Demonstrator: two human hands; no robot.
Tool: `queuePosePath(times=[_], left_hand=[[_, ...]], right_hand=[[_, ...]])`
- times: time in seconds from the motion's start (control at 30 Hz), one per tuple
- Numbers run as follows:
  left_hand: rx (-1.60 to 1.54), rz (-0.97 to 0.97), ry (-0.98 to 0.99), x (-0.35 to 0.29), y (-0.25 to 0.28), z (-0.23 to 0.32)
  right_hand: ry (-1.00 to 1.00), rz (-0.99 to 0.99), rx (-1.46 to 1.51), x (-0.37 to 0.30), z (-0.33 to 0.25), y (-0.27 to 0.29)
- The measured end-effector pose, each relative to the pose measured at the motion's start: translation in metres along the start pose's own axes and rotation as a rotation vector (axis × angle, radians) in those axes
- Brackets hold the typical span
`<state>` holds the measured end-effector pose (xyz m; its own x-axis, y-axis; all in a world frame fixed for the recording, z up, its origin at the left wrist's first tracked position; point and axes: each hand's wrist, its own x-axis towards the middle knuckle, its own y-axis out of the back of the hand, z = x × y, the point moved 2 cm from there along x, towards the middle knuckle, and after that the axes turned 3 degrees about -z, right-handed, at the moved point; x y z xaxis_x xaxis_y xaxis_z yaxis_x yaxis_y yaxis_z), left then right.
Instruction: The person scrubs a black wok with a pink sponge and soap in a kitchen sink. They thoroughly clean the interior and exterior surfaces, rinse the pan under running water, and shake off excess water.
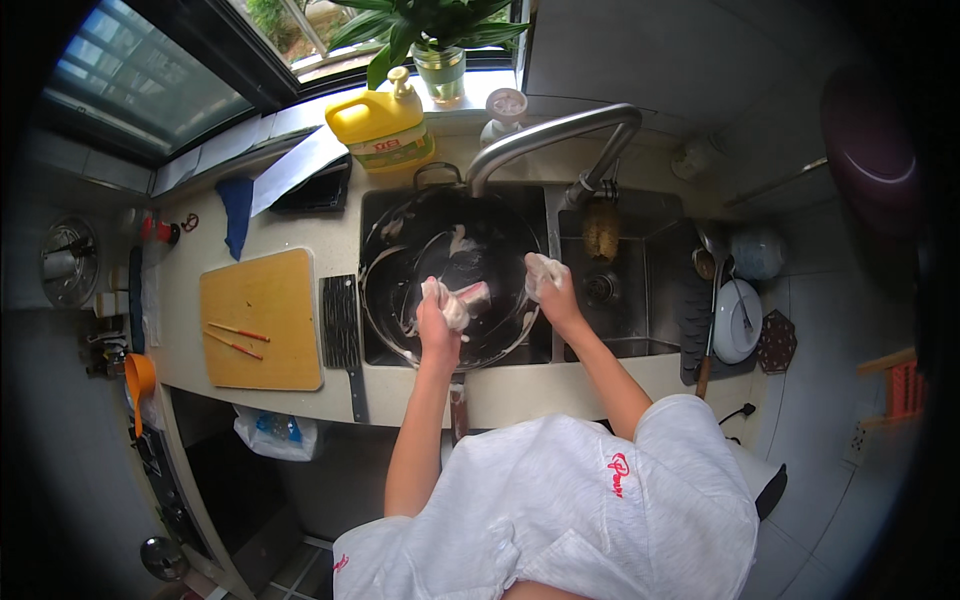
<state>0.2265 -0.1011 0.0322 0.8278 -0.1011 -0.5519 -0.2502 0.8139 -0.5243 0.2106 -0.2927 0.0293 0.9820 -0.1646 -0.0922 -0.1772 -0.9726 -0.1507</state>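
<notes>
Sitting in the left basin of the sink (553, 235), the wok (490, 245) is streaked with suds. Its loop is pointed at the faucet (545, 128), its brown handle (459, 408) at the person. The pad (474, 296), pale and pink-edged, is held over the wok's inside by the left hand (441, 312), fingers curled round it. The right hand (551, 285) is placed at the wok's right rim, fingers bent and foam-coated; whether the rim is gripped cannot be told. A brown brush (600, 232) is hung over the right basin. On the surface (525, 395) left of the sink, a dark cleaver (341, 325) is laid beside the board (255, 300), on which two sticks (238, 332) are set. The yellow jug (375, 120) is stood behind, near the window. At far right, a white plate (738, 322) is seen by a grey mat (697, 335).
</notes>
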Motion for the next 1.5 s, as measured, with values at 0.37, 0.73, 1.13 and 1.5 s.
queuePosePath(times=[0.37,0.73,1.13,1.5], left_hand=[[-0.073,0.002,0.139,0.020,-0.066,-0.043],[0.043,0.054,0.030,0.056,-0.085,-0.023],[-0.002,0.131,0.042,0.084,-0.042,0.005],[0.037,-0.021,0.165,0.100,-0.059,0.003]], right_hand=[[-0.078,0.387,0.441,-0.018,0.002,0.032],[0.316,0.970,-0.240,0.061,-0.106,0.180],[-0.090,0.497,-1.301,0.198,-0.019,0.205],[-0.299,0.462,-1.248,0.208,-0.004,0.229]])
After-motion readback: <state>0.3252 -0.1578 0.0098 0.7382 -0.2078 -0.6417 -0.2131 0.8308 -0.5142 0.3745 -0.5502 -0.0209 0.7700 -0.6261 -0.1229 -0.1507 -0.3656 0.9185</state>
